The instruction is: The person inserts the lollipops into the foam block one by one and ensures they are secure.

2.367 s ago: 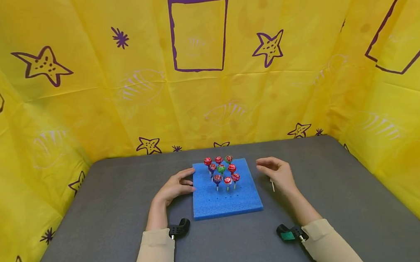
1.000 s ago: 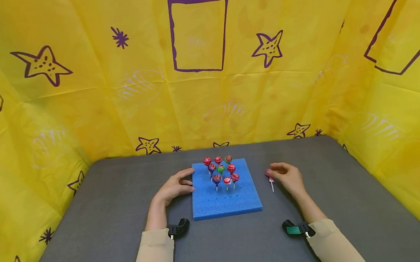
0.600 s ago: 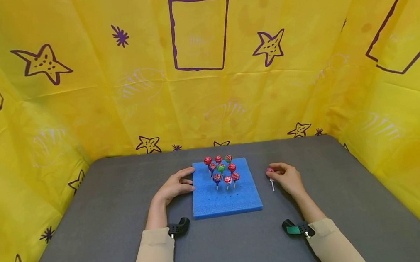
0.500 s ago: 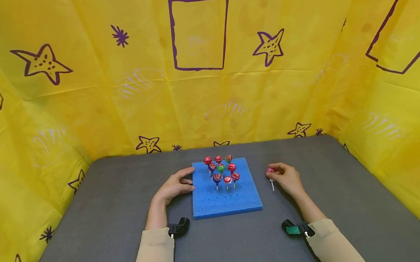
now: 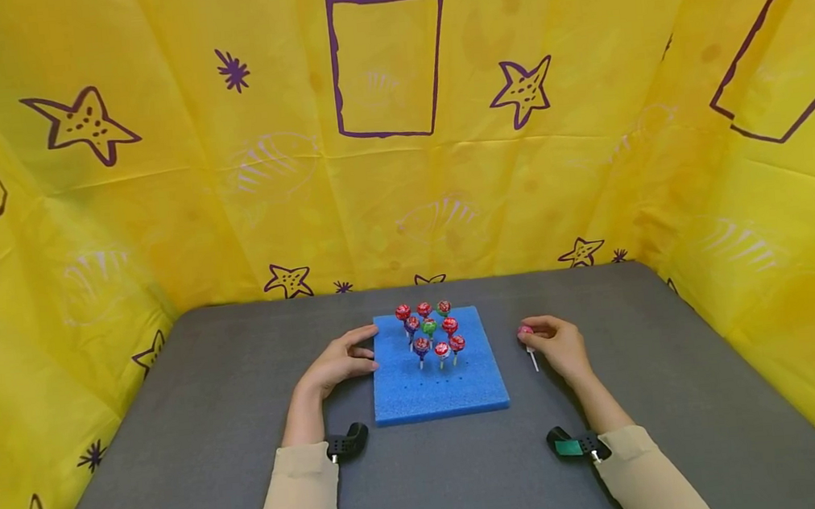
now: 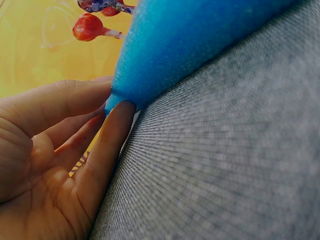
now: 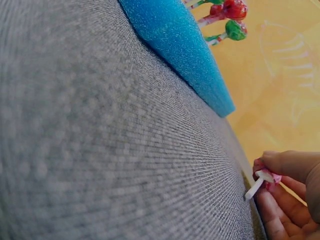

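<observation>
Pink lollipop point(image 5: 527, 333), pinched at its head by the right hand point(image 5: 559, 346), right of the blue foam block point(image 5: 436, 381).
Stick slants down toward the person; whether its tip meets the grey table point(image 5: 176, 436) is unclear. Left hand point(image 5: 337, 364), fingers straight, touches the block's left edge. Nine lollipops point(image 5: 430, 329) stand at the block's far end; near rows bare. Wrapper detail unreadable.

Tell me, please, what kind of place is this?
Probably a staged tabletop booth, not a home. A grey table is enclosed on three sides by a yellow star-printed cloth. On it sits a blue foam block with lollipops, and both wrists carry cameras.
</observation>
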### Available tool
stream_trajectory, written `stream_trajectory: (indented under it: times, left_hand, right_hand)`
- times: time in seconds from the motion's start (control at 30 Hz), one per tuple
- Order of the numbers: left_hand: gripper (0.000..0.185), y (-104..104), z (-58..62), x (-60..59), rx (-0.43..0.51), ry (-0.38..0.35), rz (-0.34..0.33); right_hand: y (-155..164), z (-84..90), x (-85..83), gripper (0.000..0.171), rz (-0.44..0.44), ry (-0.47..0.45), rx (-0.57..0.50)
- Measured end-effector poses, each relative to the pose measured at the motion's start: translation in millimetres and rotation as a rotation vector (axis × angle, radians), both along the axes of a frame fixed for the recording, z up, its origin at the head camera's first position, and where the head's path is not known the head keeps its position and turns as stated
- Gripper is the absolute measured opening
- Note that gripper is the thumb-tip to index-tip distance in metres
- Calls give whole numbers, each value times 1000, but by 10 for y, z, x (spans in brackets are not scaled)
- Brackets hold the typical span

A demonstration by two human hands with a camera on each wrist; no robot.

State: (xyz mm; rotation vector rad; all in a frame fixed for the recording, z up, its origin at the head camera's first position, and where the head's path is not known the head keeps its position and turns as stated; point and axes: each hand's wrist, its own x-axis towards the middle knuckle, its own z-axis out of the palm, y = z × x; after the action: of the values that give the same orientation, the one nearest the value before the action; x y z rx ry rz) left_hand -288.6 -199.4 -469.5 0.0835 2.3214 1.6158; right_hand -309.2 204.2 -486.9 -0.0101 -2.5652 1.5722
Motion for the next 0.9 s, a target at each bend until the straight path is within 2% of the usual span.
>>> stream_trajectory:
  times: [0.2,0.53,0.73,0.9]
  left_hand:
    - [69,1,-4,-4,-2,-1,4]
    - [70,2,-13,-15,-3,1,1]
    - [70,3,-14,-18,-3,-2,4]
    - [69,6,-17,-13,1,0,4]
  right_hand:
    - [-16,-1,3,35,-44,2,-53]
    - [-49,41,3,37,-67,38,-213]
    - [-86,89,7,41,-55,45,-340]
    - [-155,140,15,41,-28,57,-392]
